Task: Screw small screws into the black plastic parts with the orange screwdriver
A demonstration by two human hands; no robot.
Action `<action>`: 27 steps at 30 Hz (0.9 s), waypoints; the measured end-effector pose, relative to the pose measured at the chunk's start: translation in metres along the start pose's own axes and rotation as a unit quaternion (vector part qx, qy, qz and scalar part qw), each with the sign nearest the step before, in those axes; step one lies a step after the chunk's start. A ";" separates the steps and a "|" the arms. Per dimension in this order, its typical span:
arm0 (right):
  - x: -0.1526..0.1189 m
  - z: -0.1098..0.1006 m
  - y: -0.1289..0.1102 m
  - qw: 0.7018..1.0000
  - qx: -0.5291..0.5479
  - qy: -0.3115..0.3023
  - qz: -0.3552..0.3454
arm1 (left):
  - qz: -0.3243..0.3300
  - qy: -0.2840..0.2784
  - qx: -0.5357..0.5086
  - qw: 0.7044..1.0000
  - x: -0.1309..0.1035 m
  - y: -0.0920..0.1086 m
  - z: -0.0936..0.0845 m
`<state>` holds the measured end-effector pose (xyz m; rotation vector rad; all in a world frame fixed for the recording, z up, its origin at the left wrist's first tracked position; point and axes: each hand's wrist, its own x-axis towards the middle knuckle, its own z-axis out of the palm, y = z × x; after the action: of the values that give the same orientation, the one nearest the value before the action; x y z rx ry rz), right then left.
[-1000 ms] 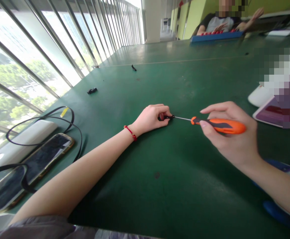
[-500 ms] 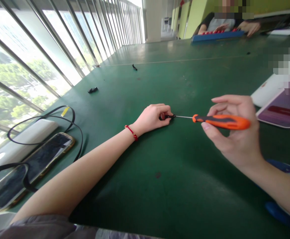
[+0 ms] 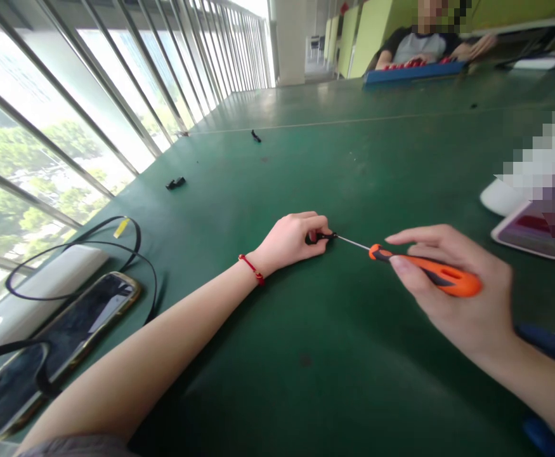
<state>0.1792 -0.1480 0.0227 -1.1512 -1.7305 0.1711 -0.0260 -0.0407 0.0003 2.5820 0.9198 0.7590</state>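
Note:
On the green table, my left hand pinches a small black part, most of it hidden by the fingers. A red cord bracelet circles that wrist. My right hand is closed loosely on a screwdriver with an orange and black handle, thumb and fingers at its front end. The thin metal shaft points left, its tip meeting the end of the black part. The screwdriver's handle tilts down toward the right.
To the left lie a phone, a white power bank and a looped black cable. Black pieces rest farther off. Across the table a person sits behind a blue tray of red items. Metal railings line the left edge.
The screwdriver's handle end has dropped, so it slants more, and my right hand has lowered with its fingers closer to the handle. My left hand keeps its pinch. The view has shifted slightly.

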 end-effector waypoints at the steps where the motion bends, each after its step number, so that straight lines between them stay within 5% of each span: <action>1: 0.000 0.000 0.000 1.000 -0.005 0.010 -0.006 | 0.000 -0.003 0.001 1.000 0.000 0.000 0.000; 5: -0.002 0.000 0.003 0.998 0.032 0.058 -0.020 | 0.003 -0.010 0.001 1.000 0.002 -0.001 -0.001; 11: -0.004 0.001 0.006 1.000 -0.007 -0.013 -0.005 | 0.000 -0.014 0.006 1.000 0.002 -0.004 -0.001; 16: -0.005 0.004 0.008 0.998 0.041 0.051 0.013 | -0.007 -0.008 0.005 1.000 0.003 -0.004 -0.002; 21: -0.005 0.003 0.008 0.999 -0.004 -0.019 0.028 | -0.011 -0.011 -0.006 1.000 0.003 -0.005 -0.001; 27: -0.004 0.008 0.009 0.997 0.051 0.054 0.034 | -0.013 -0.011 -0.014 1.000 0.004 -0.005 -0.001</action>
<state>0.1782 -0.1435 0.0112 -1.1250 -1.5706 0.2333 -0.0268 -0.0345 0.0004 2.5442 0.9275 0.7300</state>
